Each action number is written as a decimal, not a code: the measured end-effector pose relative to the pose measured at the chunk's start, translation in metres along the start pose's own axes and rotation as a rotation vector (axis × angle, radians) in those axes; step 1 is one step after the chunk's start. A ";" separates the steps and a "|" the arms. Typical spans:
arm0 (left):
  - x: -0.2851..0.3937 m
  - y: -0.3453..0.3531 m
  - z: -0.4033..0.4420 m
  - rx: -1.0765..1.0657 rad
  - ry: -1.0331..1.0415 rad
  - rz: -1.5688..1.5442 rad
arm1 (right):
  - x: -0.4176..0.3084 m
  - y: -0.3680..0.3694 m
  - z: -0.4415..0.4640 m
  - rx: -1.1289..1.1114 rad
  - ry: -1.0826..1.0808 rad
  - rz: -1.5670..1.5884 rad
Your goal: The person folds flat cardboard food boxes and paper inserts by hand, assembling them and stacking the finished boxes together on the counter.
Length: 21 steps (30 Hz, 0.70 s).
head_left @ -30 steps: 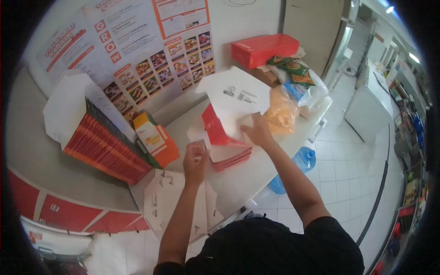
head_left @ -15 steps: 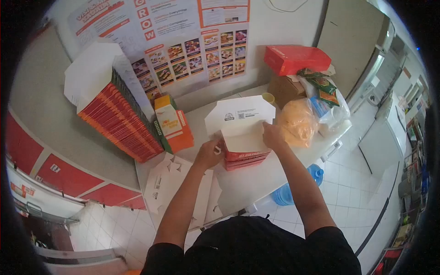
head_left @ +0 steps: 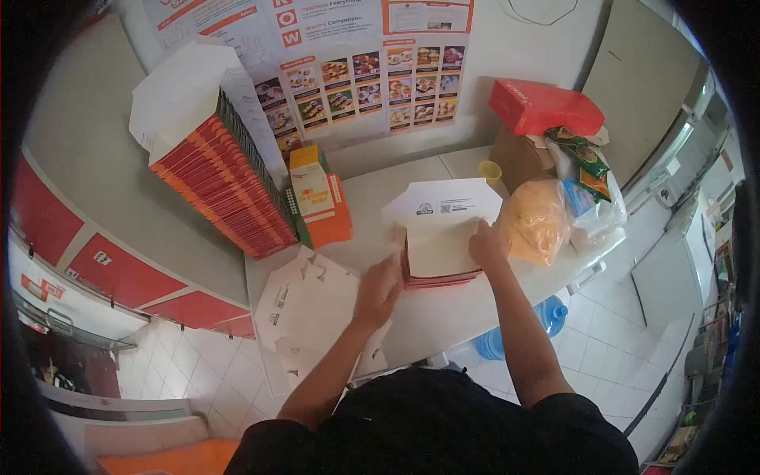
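Note:
A short stack of folded red boxes with white insides (head_left: 445,247) stands on the white table, its top lid raised at the back. My right hand (head_left: 488,247) is at the right rim of the top box, fingers closed on its edge. Just left of the stack is my left hand (head_left: 378,291), blurred, its fingers hard to make out. Flat unfolded white cartons (head_left: 313,310) lie on the table at the left, partly behind my left forearm.
A tall leaning stack of nested red boxes (head_left: 226,178) is at the left, beside orange-and-yellow cartons (head_left: 318,202). Right of the box stack are an orange-filled plastic bag (head_left: 535,222), a red box (head_left: 546,108) and green packets (head_left: 587,162). A blue water bottle (head_left: 546,315) stands below the table.
The top box has come down onto the stack and now sits level with it. My left hand has moved slightly away from its left side. The view has shifted.

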<state>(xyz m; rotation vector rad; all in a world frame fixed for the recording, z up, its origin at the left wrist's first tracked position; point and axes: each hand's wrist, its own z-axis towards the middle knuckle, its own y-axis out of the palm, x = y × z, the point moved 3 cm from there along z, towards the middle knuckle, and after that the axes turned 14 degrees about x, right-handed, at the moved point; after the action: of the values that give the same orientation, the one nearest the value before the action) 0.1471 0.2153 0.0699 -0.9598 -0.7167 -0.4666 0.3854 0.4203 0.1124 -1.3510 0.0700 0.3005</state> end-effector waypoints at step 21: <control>0.079 -0.107 -0.120 0.549 -0.165 0.348 | -0.166 -0.051 -0.197 -0.313 -0.362 1.517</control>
<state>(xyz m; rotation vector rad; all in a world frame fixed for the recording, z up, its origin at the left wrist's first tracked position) 0.1721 0.0536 0.1436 -0.5857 -0.7536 0.1200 0.2631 0.1912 0.1538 -1.2867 0.7783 1.8710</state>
